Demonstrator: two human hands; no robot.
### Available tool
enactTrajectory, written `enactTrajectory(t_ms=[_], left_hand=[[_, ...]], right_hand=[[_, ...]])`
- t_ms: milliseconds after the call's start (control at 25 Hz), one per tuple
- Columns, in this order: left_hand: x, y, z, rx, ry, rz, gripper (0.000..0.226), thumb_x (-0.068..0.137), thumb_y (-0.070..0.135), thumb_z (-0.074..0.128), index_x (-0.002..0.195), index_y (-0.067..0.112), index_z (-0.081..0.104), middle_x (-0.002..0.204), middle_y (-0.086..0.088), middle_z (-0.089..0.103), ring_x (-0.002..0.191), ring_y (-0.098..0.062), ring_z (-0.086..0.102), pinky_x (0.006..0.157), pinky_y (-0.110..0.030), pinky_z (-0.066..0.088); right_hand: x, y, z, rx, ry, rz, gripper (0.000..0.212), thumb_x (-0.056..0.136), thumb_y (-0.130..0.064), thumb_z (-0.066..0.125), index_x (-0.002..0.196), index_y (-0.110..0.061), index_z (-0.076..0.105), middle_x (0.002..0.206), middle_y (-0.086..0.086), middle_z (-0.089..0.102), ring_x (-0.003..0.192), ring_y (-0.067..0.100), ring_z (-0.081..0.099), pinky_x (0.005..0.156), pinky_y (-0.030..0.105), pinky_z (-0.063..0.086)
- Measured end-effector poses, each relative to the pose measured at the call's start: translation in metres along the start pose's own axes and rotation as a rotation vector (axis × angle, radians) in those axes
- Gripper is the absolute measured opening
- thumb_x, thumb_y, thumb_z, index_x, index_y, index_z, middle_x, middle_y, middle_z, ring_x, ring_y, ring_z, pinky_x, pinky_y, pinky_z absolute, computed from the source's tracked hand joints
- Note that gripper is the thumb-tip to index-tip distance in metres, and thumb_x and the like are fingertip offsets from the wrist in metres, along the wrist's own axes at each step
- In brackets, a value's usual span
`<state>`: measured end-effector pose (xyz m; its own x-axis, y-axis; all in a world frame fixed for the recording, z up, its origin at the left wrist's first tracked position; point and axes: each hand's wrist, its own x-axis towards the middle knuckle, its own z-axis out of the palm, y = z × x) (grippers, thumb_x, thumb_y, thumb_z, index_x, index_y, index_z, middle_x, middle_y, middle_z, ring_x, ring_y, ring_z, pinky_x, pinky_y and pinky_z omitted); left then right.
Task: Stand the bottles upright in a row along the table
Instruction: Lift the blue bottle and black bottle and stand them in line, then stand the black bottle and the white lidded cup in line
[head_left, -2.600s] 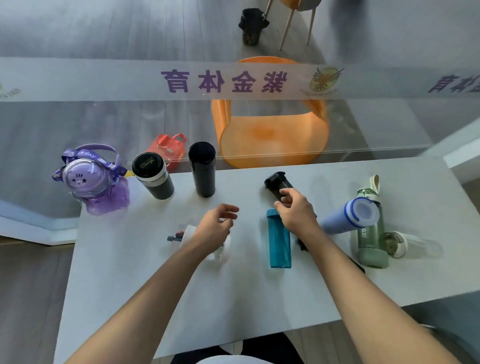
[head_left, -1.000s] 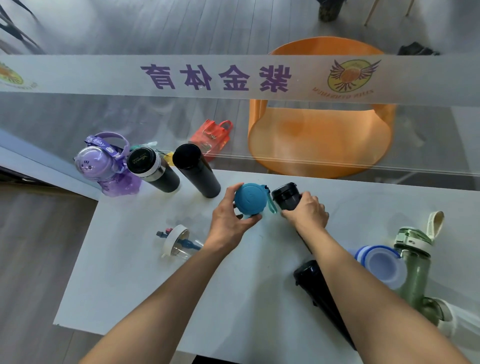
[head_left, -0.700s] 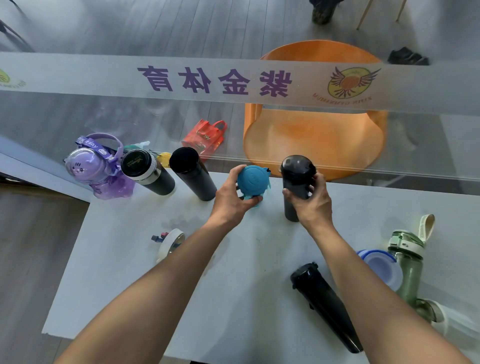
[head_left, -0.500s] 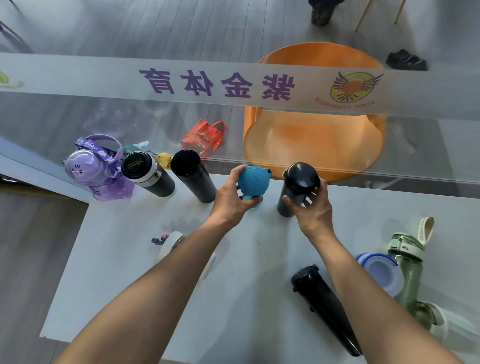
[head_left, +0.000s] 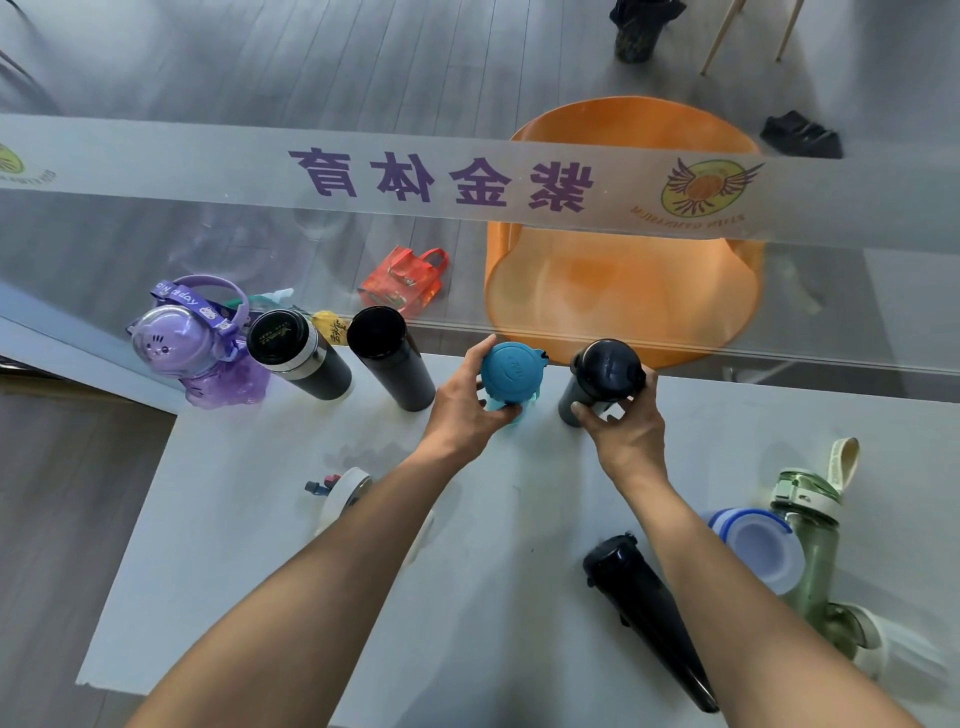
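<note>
Along the far edge of the white table (head_left: 249, 561) stand a purple cat-shaped bottle (head_left: 192, 348), a black flask with a silver ring (head_left: 296, 353) and a tall black flask (head_left: 389, 358). My left hand (head_left: 462, 410) grips an upright teal bottle (head_left: 511, 371) to their right. My right hand (head_left: 623, 426) holds a dark grey bottle (head_left: 602, 374) upright beside it. A black bottle (head_left: 649, 618), a white-lidded clear bottle (head_left: 343, 499) and a blue-lidded bottle (head_left: 758, 551) lie on their sides. A green bottle (head_left: 810, 525) stands at the right.
A glass partition with a frosted band of purple characters (head_left: 441, 179) rises just behind the table. Beyond it sit an orange chair (head_left: 623, 291) and a red bag (head_left: 402, 283). Another pale bottle (head_left: 872, 644) lies at the right edge.
Both hands have lifted the teal and dark grey bottles from lying flat and carried them to the far edge, where they now stand upright next to the tall black flask.
</note>
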<state>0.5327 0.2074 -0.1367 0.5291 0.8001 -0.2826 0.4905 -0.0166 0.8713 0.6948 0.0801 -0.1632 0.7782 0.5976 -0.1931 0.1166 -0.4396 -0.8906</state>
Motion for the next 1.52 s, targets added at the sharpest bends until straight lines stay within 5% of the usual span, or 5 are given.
enactTrajectory(t_ms=[440,680,1000,1320,1520], left_hand=[[-0.008,-0.004,0.004,-0.023,-0.004,-0.082,0.064,0.086,0.012,0.072,0.138,0.032,0.041,0.132,0.006,0.055,0.114,-0.017,0.06,0.095,-0.026,0.048],[-0.017,-0.012,0.007,0.011,0.048,-0.13,0.077,0.088,0.018,0.07,0.151,0.029,0.026,0.145,0.003,0.048,0.116,-0.018,0.06,0.1,-0.042,0.051],[-0.087,-0.009,0.019,0.045,-0.054,-0.129,0.031,0.097,0.02,0.058,0.126,0.026,0.053,0.123,0.007,0.06,0.107,-0.014,0.062,0.086,-0.03,0.054],[-0.114,0.036,0.074,0.151,-0.209,0.252,0.034,0.092,0.017,0.063,0.125,0.023,0.054,0.116,0.002,0.06,0.098,-0.013,0.058,0.084,-0.028,0.053],[-0.079,0.088,0.085,0.549,0.09,0.596,0.067,0.081,0.024,0.075,0.14,0.025,0.045,0.14,-0.008,0.045,0.124,-0.032,0.041,0.104,-0.046,0.039]], right_hand=[[-0.01,0.003,0.003,0.014,0.02,0.023,0.069,0.072,-0.018,0.084,0.123,-0.035,0.041,0.113,-0.012,0.06,0.107,0.016,0.062,0.096,0.043,0.053],[-0.018,0.012,0.006,-0.042,0.036,0.064,0.076,0.075,-0.025,0.082,0.137,-0.026,0.038,0.133,-0.004,0.057,0.125,0.021,0.054,0.101,0.035,0.047],[-0.122,-0.003,-0.014,-0.007,0.078,0.081,0.053,0.091,-0.017,0.064,0.14,-0.021,0.045,0.131,0.002,0.057,0.119,0.015,0.056,0.101,0.036,0.049],[-0.197,0.032,-0.096,-0.087,0.378,0.163,0.008,0.087,-0.018,0.067,0.091,-0.025,0.063,0.089,-0.005,0.068,0.083,0.011,0.067,0.079,0.035,0.055],[-0.176,0.036,-0.14,-0.296,0.495,-0.066,0.064,0.073,-0.045,0.08,0.125,-0.023,0.051,0.116,-0.007,0.054,0.106,0.016,0.05,0.092,0.031,0.043]])
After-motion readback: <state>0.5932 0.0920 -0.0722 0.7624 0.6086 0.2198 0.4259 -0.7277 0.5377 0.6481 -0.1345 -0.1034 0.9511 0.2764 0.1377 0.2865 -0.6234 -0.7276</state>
